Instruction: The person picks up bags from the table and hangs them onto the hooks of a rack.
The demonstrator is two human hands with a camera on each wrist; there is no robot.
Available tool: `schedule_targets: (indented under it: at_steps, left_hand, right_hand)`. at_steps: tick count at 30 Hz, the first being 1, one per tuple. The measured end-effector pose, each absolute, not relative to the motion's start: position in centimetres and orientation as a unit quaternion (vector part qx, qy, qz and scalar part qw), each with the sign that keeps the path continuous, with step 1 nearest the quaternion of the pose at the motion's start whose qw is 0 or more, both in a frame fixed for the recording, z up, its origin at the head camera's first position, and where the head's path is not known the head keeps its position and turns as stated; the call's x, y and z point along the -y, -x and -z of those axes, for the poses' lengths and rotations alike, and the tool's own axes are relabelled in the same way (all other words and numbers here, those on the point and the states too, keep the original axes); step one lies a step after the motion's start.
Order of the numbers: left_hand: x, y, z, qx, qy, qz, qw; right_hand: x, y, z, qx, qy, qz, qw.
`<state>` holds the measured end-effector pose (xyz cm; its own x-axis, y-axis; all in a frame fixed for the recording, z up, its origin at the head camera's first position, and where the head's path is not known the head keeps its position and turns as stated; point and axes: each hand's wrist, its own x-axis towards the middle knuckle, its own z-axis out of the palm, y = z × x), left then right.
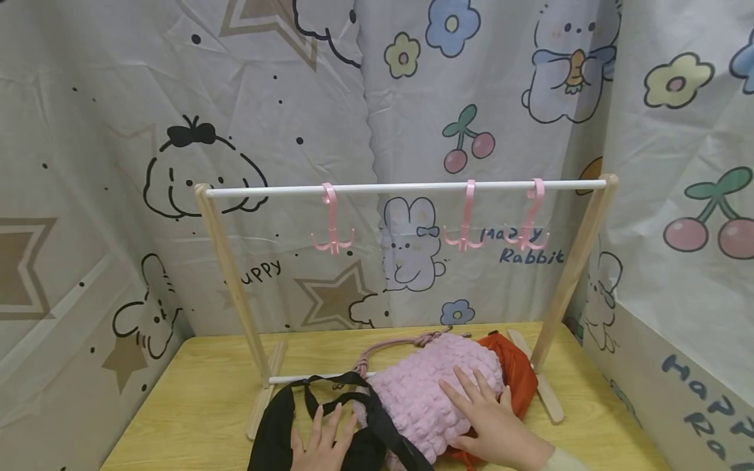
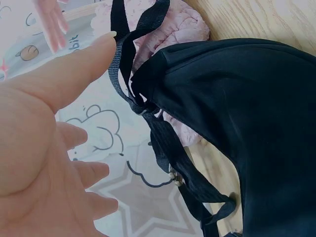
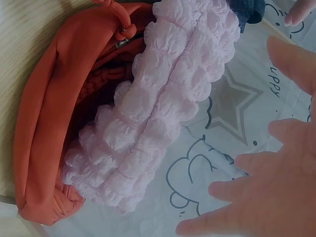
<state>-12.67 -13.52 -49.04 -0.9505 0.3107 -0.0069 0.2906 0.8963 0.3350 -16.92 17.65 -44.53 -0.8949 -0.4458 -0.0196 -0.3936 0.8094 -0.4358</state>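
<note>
Three soft bags lie together on the table. The black bag (image 1: 271, 425) with its long strap is at the left, and my left hand (image 1: 323, 441) is spread over it. In the left wrist view its fingers are apart from the black fabric (image 2: 247, 94), the thumb overlapping the strap. In the middle is a puffy pink bag (image 1: 412, 386) with a braided cord handle (image 1: 383, 343). My right hand (image 1: 495, 422) hovers over its right side, fingers fanned out and gripping nothing. Partly hidden beneath the pink one, an orange-red bag (image 3: 44, 123) shows its knotted cord (image 3: 121, 19).
Behind the bags stands a rack with wooden legs (image 1: 232, 281) and a white top bar (image 1: 400, 188). Pink hooks hang from it: one left of centre (image 1: 333, 222), two towards the right (image 1: 468, 216). Printed curtains (image 1: 324, 131) enclose the wooden table (image 1: 171, 412) at back and sides.
</note>
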Motion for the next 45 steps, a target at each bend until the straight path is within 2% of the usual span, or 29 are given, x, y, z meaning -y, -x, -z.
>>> schedule_targets:
  at_steps: [7, 16, 28, 35, 39, 45]
  left_hand:
    - [13.4, 12.6, 49.1, -0.973, -0.153, -0.171, 0.032]
    - [12.8, 12.7, 51.4, -0.98, -0.113, -0.157, -0.041]
    - [12.1, 12.7, 53.3, -0.98, -0.077, -0.181, -0.012]
    - [11.7, 12.4, 55.1, -0.977, -0.075, -0.178, -0.084]
    - [11.6, 12.1, 56.3, -0.978, -0.066, -0.179, -0.085]
    - [12.0, 12.2, 57.1, -0.97, -0.038, -0.232, -0.054]
  right_hand:
    - [-17.5, 17.0, 44.7, -0.951, 0.213, 0.218, 0.061]
    - [-17.6, 16.9, 44.8, -0.947, 0.221, 0.227, 0.052]
    - [-17.4, 17.0, 45.0, -0.944, 0.213, 0.242, 0.07]
    - [-17.2, 17.0, 45.0, -0.945, 0.204, 0.242, 0.08]
    - [-17.2, 16.9, 45.2, -0.944, 0.203, 0.246, 0.083]
    - [-17.3, 16.5, 45.6, -0.938, 0.211, 0.263, 0.083]
